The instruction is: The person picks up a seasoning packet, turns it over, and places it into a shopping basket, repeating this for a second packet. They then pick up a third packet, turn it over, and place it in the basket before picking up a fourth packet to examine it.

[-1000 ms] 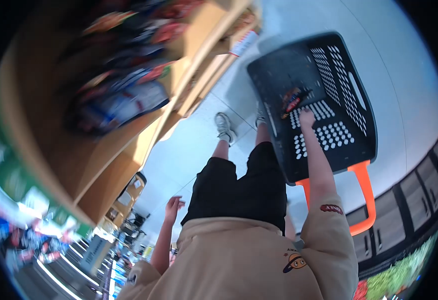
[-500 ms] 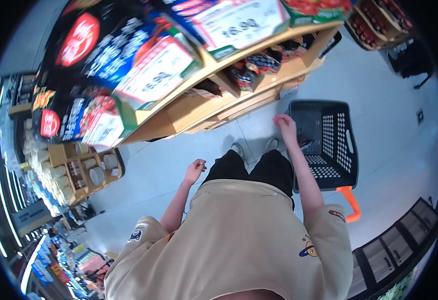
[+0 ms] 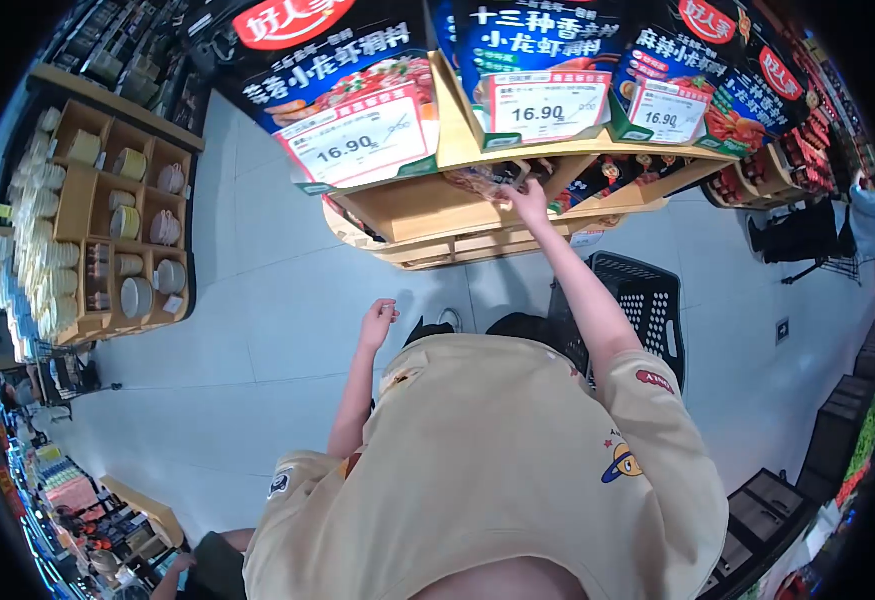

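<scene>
My right hand (image 3: pixel 528 202) reaches into the lower compartment of the wooden shelf (image 3: pixel 398 208), its fingers closed on the edge of a dark seasoning packet (image 3: pixel 478 182). Above it stand large dark and blue pouches (image 3: pixel 533 50) behind price cards (image 3: pixel 546 105) reading 16.90. My left hand (image 3: pixel 382 318) hangs low over the floor, fingers curled; whether it holds anything is too small to tell. Below my right forearm a black shopping basket (image 3: pixel 648 300) rests on the floor, partly hidden by the arm.
On the left a wooden rack (image 3: pixel 108 220) holds bowls and cups. A person in dark trousers (image 3: pixel 808 232) is at the right beside a cart. Another person's hand (image 3: pixel 184 562) shows at the lower left. Dark cabinets (image 3: pixel 768 500) line the lower right.
My right hand has moved from above the basket up into the shelf compartment and onto a packet. The view has turned, bringing more of the shelf and left rack into sight.
</scene>
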`<state>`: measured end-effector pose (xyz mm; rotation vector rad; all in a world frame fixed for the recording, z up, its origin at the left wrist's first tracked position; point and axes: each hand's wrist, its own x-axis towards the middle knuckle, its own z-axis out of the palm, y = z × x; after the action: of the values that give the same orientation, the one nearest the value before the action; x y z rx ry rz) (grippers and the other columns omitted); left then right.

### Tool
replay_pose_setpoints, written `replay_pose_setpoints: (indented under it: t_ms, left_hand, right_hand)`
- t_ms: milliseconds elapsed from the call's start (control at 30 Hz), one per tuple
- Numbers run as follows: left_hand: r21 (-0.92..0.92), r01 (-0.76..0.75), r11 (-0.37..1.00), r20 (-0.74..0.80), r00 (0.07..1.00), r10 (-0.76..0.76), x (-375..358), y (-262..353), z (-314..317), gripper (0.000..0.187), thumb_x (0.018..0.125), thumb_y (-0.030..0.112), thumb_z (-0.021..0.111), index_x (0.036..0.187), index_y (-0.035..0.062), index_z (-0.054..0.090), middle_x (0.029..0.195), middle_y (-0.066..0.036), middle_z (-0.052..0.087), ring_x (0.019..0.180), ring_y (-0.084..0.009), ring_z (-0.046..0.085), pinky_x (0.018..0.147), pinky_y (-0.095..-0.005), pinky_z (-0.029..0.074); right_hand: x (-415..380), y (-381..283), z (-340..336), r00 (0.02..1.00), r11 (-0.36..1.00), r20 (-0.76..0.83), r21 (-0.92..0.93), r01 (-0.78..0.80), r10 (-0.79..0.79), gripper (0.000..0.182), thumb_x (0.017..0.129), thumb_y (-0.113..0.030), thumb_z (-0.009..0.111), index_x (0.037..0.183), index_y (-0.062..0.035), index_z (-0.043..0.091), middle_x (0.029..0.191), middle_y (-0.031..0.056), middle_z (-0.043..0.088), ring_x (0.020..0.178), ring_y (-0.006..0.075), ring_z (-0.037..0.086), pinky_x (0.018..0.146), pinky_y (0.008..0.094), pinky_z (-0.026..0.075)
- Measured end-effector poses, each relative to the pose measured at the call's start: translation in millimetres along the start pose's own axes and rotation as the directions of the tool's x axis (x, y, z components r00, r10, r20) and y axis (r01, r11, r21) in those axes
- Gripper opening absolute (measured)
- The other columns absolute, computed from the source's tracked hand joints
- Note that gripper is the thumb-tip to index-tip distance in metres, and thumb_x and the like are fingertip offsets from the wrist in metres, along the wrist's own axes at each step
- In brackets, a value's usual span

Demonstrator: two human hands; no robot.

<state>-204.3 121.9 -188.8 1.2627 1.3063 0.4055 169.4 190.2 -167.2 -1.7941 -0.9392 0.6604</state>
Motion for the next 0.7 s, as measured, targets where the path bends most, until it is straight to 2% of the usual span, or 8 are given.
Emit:
replay_pose_setpoints:
  t_ms: [33, 67, 133, 200, 267, 400, 567, 700]
  left_hand:
    - [-0.03, -0.011, 0.999, 0.012, 1.0, 0.011, 0.3, -0.8, -1.7, 0.026, 0.082, 0.015, 0.037, 0.099, -0.0014, 0.048, 0.08, -0.01, 0.056, 0.075, -0.0147, 0.054, 0.067, -0.0262, 0.044]
    - [-0.037, -0.01, 0.999, 0.01, 1.0, 0.01, 1.2, 0.5, -2.2, 0.026, 0.082, 0.015, 0.037, 0.099, -0.0014, 0.048, 0.08, -0.01, 0.056, 0.075, -0.0147, 0.054, 0.067, -0.0262, 0.044]
    - [-0.097, -0.094, 0.991, 0.0, 0.996, 0.095, 2.6, 1.0, -4.2, 0.027, 0.081, 0.015, 0.037, 0.099, -0.0019, 0.048, 0.081, -0.01, 0.056, 0.074, -0.0143, 0.054, 0.068, -0.0258, 0.044]
    - [-0.1, -0.084, 0.991, 0.01, 0.996, 0.085, 2.6, 13.2, -7.3, 0.027, 0.081, 0.015, 0.038, 0.099, -0.0019, 0.048, 0.081, -0.01, 0.056, 0.074, -0.0141, 0.053, 0.069, -0.0257, 0.043]
    - [-0.104, -0.069, 0.992, 0.022, 0.997, 0.071, 2.5, 28.2, -10.4, 0.026, 0.081, 0.015, 0.038, 0.1, -0.0019, 0.048, 0.081, -0.01, 0.056, 0.074, -0.0138, 0.053, 0.069, -0.0255, 0.043]
    - [-0.135, -0.178, 0.975, 0.046, 0.982, 0.186, 8.6, 51.6, -15.9, 0.027, 0.081, 0.015, 0.039, 0.103, -0.0008, 0.046, 0.083, -0.009, 0.056, 0.075, -0.014, 0.052, 0.071, -0.0252, 0.041]
    - [-0.043, -0.212, 0.976, 0.115, 0.97, 0.216, 23.0, 88.0, -5.3, 0.032, 0.083, 0.02, 0.041, 0.109, 0.0013, 0.042, 0.089, -0.008, 0.055, 0.085, -0.013, 0.049, 0.077, -0.0251, 0.038]
    - [-0.22, -0.205, 0.954, 0.308, 0.913, 0.267, 13.7, 116.6, 14.8, 0.039, 0.083, 0.026, 0.045, 0.113, 0.0029, 0.04, 0.1, -0.007, 0.051, 0.094, -0.0121, 0.045, 0.082, -0.0251, 0.035]
  right_hand:
    - [-0.3, -4.9, 0.7, 0.999, 0.999, -0.029, -0.033, 0.021, -0.022, 0.021, 0.068, -0.018, 0.061, 0.065, 0.0017, 0.054, 0.06, 0.0058, 0.056, 0.056, 0.0098, 0.05, 0.054, 0.0246, 0.04]
    - [-1.2, -7.9, 0.6, 0.999, 0.999, -0.024, -0.039, 0.024, -0.025, 0.021, 0.068, -0.018, 0.061, 0.065, 0.0017, 0.054, 0.06, 0.0058, 0.056, 0.056, 0.0098, 0.05, 0.054, 0.0246, 0.04]
    - [-1.0, -13.2, -0.7, 0.997, 0.98, -0.06, -0.189, -0.064, 0.053, 0.025, 0.066, -0.024, 0.06, 0.062, 0.0008, 0.055, 0.058, 0.0132, 0.056, 0.055, 0.0209, 0.055, 0.052, 0.0343, 0.04]
    - [2.8, 9.8, 10.1, 0.999, 0.974, -0.047, -0.225, 0.006, -0.017, 0.024, 0.069, -0.023, 0.059, 0.067, 0.001, 0.056, 0.059, 0.014, 0.055, 0.055, 0.0203, 0.053, 0.054, 0.0328, 0.04]
    - [-14.9, 11.0, 15.0, 0.985, 0.989, -0.082, -0.025, 0.149, -0.151, 0.021, 0.073, -0.02, 0.057, 0.072, 0.0015, 0.055, 0.064, 0.0114, 0.055, 0.059, 0.0159, 0.051, 0.058, 0.0286, 0.039]
    - [-61.1, -51.4, 3.0, 1.0, 0.871, 0.008, 0.491, 0.02, -0.027, 0.018, 0.081, -0.015, 0.048, 0.09, 0.0011, 0.053, 0.081, 0.0009, 0.056, 0.071, 0.0063, 0.049, 0.067, 0.0213, 0.039]
    - [-108.1, -63.2, -30.9, 0.959, 0.777, 0.23, 0.569, -0.269, 0.164, 0.02, 0.083, -0.018, 0.045, 0.093, -0.0011, 0.051, 0.084, 0.0019, 0.057, 0.072, 0.0068, 0.053, 0.067, 0.0202, 0.041]
    - [-146.8, -95.1, -47.9, 0.917, 0.603, 0.295, 0.691, -0.398, 0.268, 0.021, 0.083, -0.017, 0.045, 0.094, -0.0002, 0.05, 0.085, 0.0041, 0.057, 0.074, 0.0094, 0.055, 0.069, 0.0231, 0.044]
